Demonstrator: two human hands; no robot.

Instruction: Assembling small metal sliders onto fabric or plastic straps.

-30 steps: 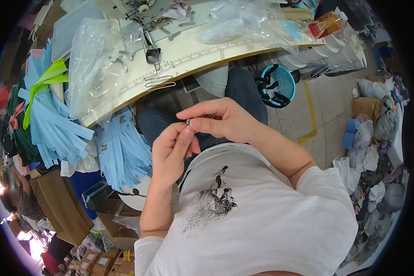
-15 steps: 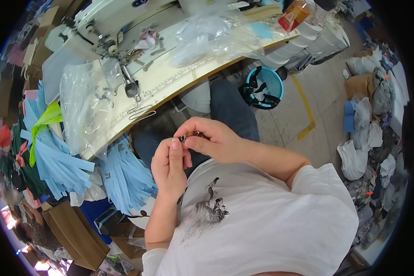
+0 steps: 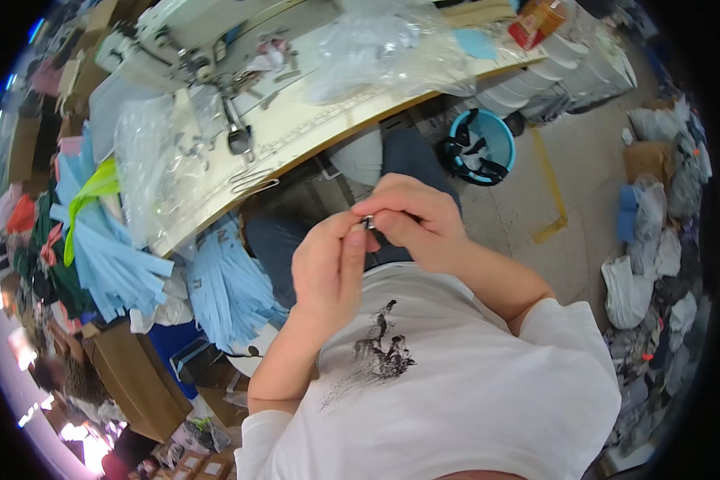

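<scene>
Above my lap, my two hands meet fingertip to fingertip around a small shiny metal piece, too small and covered to name. My left hand pinches it between thumb and fingers from the left. From the right, my right hand holds it too, with thumb and forefinger closed and the other fingers curled. Both hands are apart from the white sewing table, whose front edge lies beyond them. A sewing machine stands on that table at the far left.
Clear plastic bags and loose metal parts lie on the table. Bundles of light blue strips hang at the left. A blue basket stands on the floor beyond my right hand. Cardboard boxes and bagged fabric flank me.
Both hands have moved right and slightly away from me, still pinching the small metal piece between them. The whole view has shifted a little as well.
</scene>
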